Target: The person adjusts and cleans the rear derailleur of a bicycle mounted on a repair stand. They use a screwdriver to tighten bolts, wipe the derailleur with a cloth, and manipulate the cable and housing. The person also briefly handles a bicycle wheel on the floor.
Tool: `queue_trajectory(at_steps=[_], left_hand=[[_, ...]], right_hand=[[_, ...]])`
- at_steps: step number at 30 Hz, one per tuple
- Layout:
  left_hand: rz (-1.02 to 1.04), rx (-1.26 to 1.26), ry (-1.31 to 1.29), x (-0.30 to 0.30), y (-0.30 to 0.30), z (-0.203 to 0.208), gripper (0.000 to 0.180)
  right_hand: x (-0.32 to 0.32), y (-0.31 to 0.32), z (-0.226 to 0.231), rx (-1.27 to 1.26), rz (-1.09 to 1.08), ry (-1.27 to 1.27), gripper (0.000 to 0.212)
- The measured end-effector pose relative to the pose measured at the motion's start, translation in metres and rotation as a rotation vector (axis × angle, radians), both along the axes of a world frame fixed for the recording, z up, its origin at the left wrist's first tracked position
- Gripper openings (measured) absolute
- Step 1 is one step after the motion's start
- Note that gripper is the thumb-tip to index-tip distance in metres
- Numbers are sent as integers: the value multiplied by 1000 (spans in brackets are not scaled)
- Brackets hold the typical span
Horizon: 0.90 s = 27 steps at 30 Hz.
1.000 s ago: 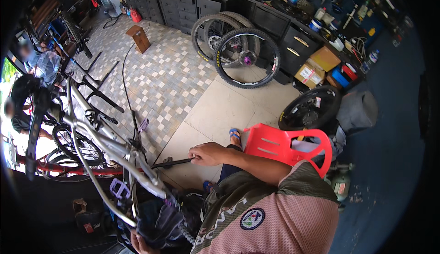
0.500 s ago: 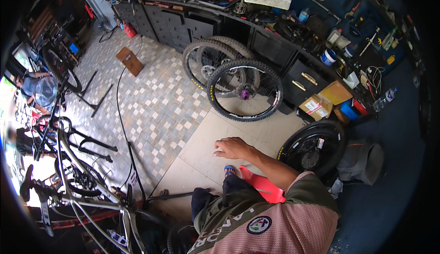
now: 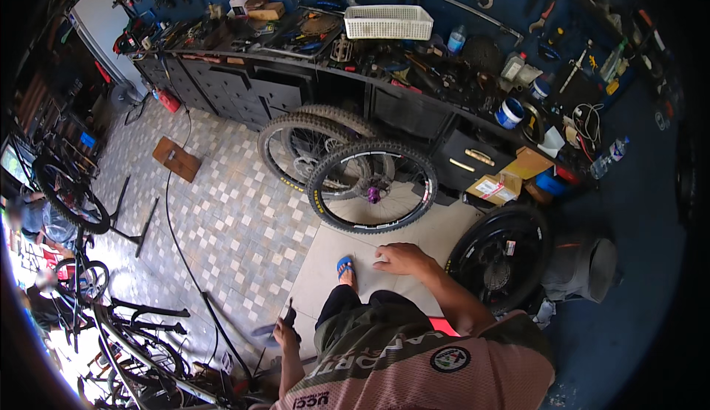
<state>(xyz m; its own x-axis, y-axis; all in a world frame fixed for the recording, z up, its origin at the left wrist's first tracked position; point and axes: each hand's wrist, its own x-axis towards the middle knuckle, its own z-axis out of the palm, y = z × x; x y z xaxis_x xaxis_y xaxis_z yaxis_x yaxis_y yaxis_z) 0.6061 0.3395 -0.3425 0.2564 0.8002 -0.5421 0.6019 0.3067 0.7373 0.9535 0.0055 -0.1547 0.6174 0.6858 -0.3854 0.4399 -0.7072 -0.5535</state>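
Note:
My left hand [image 3: 283, 334] is low in the head view, wrapped round a dark handheld tool [image 3: 291, 314] with a narrow tip; its exact kind is too small to make out. In front of my body, my right hand [image 3: 400, 259] hangs in the air with fingers loosely bent, thumb apart and nothing in it. Beyond it leans a bicycle wheel [image 3: 373, 195] with a black knobbly tyre and purple hub, against two other wheels [image 3: 296, 140]. A dark wheel [image 3: 494, 269] lies to the right of my right forearm.
A long black workbench [image 3: 407, 103] carries tools, a white basket [image 3: 388, 23] and bottles. Cardboard boxes [image 3: 497, 187] stand at its right end. Bicycle frames [image 3: 126, 336] fill the left side. A black hose [image 3: 180, 243] crosses the tiled floor near a brown block [image 3: 176, 159].
My left hand has come into view with the dark tool. The view has shifted, and my right hand is now lower and farther right in it. Less of the red thing beside me shows.

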Motion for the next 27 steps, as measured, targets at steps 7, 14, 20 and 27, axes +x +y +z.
queue_trajectory(at_steps=[7, 14, 20, 27], left_hand=[[-281, 140, -70, 222, 45, 37, 71], [-114, -114, -332, 349, 41, 107, 62], [-48, -257, -630, 409, -14, 149, 31], [-88, -283, -639, 436, -71, 170, 23]], right_hand=[[79, -62, 17, 107, -428, -162, 51], [161, -79, -18, -32, -316, 16, 56], [292, -62, -7, 42, -120, -43, 59], [436, -36, 21, 531, -279, -408, 28]])
